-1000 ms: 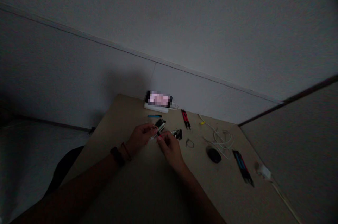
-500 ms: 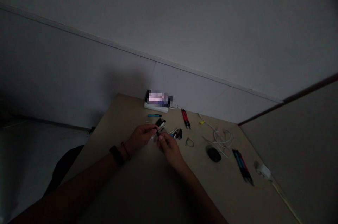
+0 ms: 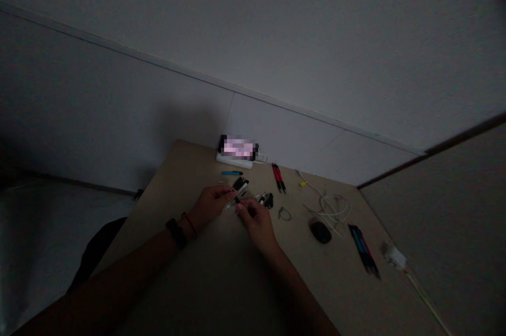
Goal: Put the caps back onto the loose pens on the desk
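My left hand (image 3: 210, 204) and my right hand (image 3: 258, 221) meet over the desk, fingertips pinched at opposite ends of a small black pen part (image 3: 237, 200). My left fingers close on its thin far end, and my right thumb and fingers on the near end. Just behind them lies a group of white and black pen parts (image 3: 241, 184), partly covered by my hands. More small pen parts (image 3: 269, 200) rest beside my right fingers. A blue pen barrel (image 3: 232, 173) lies farther back. The dim light hides the finer details.
A phone (image 3: 238, 147) with a blurred screen leans on a white block (image 3: 234, 162) by the wall. Red pens (image 3: 279, 178), a white cable (image 3: 328, 209), a small loop (image 3: 284, 213), a black mouse (image 3: 320, 231) and several blue and red pens (image 3: 363, 250) lie rightward. A white plug (image 3: 396, 258) sits at the right edge.
My right fingers have shifted slightly and cover more of the small parts beside them. Both hands keep their pinch on the black pen part.
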A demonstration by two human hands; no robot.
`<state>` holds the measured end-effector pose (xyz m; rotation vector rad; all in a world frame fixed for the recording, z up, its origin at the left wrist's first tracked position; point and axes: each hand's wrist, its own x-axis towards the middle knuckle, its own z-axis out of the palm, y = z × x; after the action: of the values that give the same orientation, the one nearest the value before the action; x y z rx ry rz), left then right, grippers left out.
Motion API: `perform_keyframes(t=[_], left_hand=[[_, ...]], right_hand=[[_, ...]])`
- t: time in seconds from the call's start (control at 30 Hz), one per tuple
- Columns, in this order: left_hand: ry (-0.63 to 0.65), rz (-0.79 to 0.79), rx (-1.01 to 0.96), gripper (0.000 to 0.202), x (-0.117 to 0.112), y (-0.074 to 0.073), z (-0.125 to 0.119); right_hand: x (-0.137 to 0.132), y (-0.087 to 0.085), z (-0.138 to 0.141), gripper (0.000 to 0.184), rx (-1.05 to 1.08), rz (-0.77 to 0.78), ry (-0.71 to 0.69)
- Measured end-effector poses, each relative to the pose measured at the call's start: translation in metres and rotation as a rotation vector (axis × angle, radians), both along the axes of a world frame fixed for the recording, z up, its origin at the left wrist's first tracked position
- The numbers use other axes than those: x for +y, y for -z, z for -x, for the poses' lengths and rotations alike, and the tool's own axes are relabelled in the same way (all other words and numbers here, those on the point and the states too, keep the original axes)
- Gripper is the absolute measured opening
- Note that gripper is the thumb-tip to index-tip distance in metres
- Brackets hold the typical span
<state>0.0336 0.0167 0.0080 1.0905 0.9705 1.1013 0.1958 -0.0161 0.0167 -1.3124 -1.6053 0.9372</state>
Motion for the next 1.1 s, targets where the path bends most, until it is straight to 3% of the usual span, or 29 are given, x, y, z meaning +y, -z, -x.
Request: perform_keyframes(t=[0.27, 0.57, 0.83, 1.1], left_hand=[[0.078, -0.005, 0.008, 0.036, -0.002, 0.001, 0.003], [0.016, 0.049, -0.054, 0.047, 0.002, 0.004, -0.001], [0.027, 0.056, -0.077, 0.040, -0.001, -0.005, 0.001], [0.041, 0.066, -0.090, 0.040, 0.000, -0.004, -0.001]], right_hand=[[0.000, -0.002, -0.001, 0.035, 0.114, 0.085, -0.093], [0.002, -0.003, 0.004, 0.038, 0.146, 0.127, 0.003], [0.002, -0.005, 0.004, 0.040, 0.100, 0.108, -0.021], [0.002, -0.002, 0.004, 0.037, 0.109, 0.093, -0.046]])
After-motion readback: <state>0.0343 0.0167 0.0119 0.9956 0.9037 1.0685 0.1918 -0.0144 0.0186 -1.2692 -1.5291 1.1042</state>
